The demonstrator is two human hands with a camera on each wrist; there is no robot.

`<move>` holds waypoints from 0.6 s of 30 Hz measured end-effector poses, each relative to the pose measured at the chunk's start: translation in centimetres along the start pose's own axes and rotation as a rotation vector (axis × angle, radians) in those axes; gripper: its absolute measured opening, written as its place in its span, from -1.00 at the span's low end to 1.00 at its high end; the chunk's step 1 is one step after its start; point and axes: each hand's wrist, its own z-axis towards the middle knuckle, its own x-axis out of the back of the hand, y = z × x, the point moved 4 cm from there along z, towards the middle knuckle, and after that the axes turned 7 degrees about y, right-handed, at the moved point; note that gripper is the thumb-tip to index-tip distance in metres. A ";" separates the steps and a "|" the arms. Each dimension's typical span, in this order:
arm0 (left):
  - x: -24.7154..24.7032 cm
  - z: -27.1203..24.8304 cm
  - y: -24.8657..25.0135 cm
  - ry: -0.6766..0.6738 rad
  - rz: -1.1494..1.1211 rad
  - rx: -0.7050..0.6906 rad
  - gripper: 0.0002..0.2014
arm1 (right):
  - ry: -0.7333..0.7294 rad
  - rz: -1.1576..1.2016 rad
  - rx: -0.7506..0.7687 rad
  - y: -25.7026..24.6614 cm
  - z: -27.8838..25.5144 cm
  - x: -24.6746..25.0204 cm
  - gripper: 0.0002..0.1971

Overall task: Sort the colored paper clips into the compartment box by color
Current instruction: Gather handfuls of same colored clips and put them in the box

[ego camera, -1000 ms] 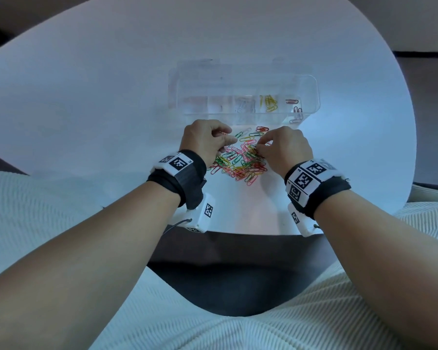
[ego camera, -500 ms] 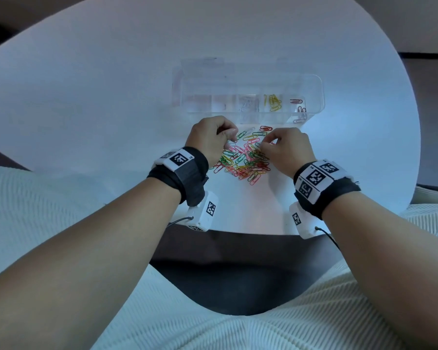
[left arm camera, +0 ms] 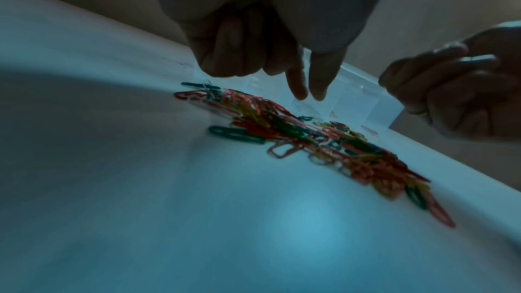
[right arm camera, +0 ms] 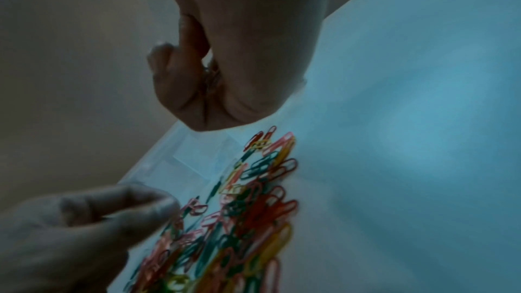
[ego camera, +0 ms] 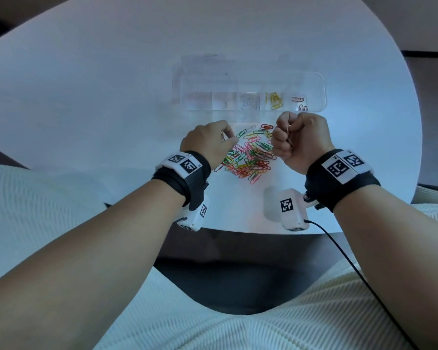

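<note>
A heap of colored paper clips (ego camera: pixel 248 156) lies on the white table, in front of the clear compartment box (ego camera: pixel 314 79). Yellow clips (ego camera: pixel 275 99) fill one compartment and dark red clips (ego camera: pixel 298 99) the rightmost. My right hand (ego camera: pixel 285 137) is raised above the heap's right edge, curled into a fist that grips an orange-red clip (ego camera: pixel 290 142). The right wrist view shows this fist (right arm camera: pixel 208 75) closed around thin wire. At the heap's far left corner my left hand (ego camera: pixel 229 140) pinches thumb and forefinger together on what looks like a pale clip (right arm camera: pixel 112 216).
The round white table (ego camera: pixel 86 97) ends close to my body, with a dark gap and my white ribbed clothing (ego camera: pixel 238 329) below. A black cable (ego camera: pixel 352 263) runs from the right wrist camera. The box's lid (ego camera: pixel 200 66) lies open behind it.
My right hand has lifted off the heap and turned thumb-up with a clip in it. The left hand has shifted a little left along the heap's edge.
</note>
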 end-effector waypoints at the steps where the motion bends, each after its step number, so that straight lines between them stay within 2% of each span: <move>1: 0.0 -0.1 -0.1 -0.005 0.021 -0.004 -0.81 | -0.007 0.008 0.004 -0.1 0.0 -0.2 -0.93; 4: -0.1 -0.4 -0.4 -0.008 0.068 -0.012 -0.79 | -0.008 -0.065 0.014 -0.6 0.2 -0.8 -0.95; 6: 0.0 -0.4 -0.3 -0.001 0.087 -0.017 -0.78 | 0.034 -0.220 0.040 -0.6 0.6 -1.2 -0.80; 8: 0.1 -0.4 -0.2 -0.001 0.112 -0.025 -0.77 | 0.117 -0.584 0.153 -0.5 1.0 -1.6 -0.65; 10: 0.0 -0.3 -0.1 0.010 0.136 -0.034 -0.78 | 0.221 -1.038 0.322 -0.1 1.5 -1.9 -0.71; 12: -0.1 -0.3 0.0 0.013 0.157 -0.041 -0.77 | 0.292 -1.284 0.428 0.6 2.2 -1.8 -0.78; 16: -0.2 -0.4 0.2 0.008 0.183 -0.037 -0.75 | 0.401 -1.425 0.455 1.0 3.1 -1.7 -0.72; 18: -0.1 -0.4 0.2 0.011 0.191 -0.037 -0.74 | 0.404 -1.485 0.466 0.7 3.2 -1.9 -0.73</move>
